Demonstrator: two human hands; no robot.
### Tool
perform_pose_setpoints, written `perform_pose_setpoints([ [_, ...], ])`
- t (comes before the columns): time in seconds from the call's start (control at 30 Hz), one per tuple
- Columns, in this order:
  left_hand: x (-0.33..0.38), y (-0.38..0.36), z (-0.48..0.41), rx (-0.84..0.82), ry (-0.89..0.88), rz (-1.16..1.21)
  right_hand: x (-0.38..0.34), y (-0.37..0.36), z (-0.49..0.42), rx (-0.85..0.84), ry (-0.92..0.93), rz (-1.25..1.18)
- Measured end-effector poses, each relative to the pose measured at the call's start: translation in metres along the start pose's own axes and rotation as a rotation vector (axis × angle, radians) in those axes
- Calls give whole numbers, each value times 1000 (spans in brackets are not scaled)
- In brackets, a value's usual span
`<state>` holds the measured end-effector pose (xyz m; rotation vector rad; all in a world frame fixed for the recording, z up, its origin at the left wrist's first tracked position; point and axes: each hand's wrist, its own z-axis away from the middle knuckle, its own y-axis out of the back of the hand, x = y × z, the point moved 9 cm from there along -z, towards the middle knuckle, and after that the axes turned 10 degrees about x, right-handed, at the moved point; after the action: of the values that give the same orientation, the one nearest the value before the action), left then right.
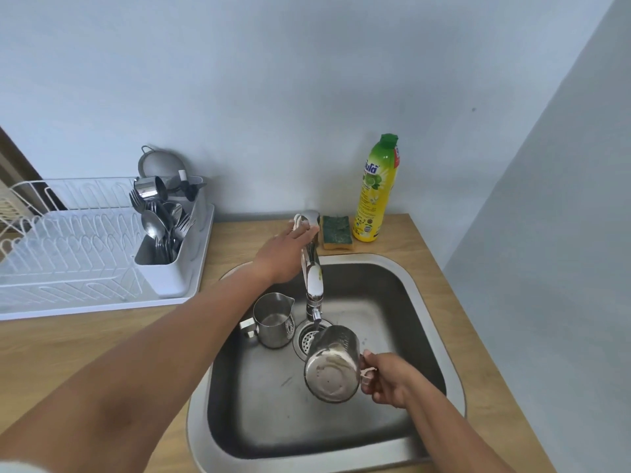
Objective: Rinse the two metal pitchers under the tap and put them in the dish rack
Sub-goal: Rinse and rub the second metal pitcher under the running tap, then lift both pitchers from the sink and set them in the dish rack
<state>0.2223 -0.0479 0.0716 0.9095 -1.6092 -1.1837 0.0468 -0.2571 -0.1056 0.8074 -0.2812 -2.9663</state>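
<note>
Fingers [368, 373] of the right hand [387, 380]: closed round the handle of a metal pitcher [333, 365], tipped so its mouth meets the tap spout [314, 285], presumably for rinsing. Left hand [288, 249]: fingers laid over the tap lever [309, 218], grip not clear; likely controlling flow. Table [85, 339]: wood. Sink [403, 268]: steel. Dish rack [68, 254]: white, left of sink, well apart; plate slots bare, so nothing blocks the transfer except the reaching left forearm. Cutlery caddy [174, 268]: full. Dish soap bottle [375, 189]: upright behind sink. Second pitcher [273, 319]: upright in basin, beside the drain [307, 336]. Sponge [337, 232]: just beside bottle.
</note>
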Motion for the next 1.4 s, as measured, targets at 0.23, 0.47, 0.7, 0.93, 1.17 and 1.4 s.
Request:
perform_pose_setpoints([
  [0.23,-76,-48,90,164,533,294,-15,14,7,57,121,-162],
  [0.47,-107,-116,144,27,809,411,-31,30,12,222,280,-148],
  [0.7,-99,-138,179,-53,1024,605,-34,38,30,244,300,-175],
  [0.93,-63,-158,210,-86,1339,1336,-47,34,47,197,344,-155],
  [1.17,-58,-114,209,11,1138,1197,-77,27,66,130,518,-47],
  [1.4,-36,-55,187,-46,566,311,-101,9,92,238,917,646],
])
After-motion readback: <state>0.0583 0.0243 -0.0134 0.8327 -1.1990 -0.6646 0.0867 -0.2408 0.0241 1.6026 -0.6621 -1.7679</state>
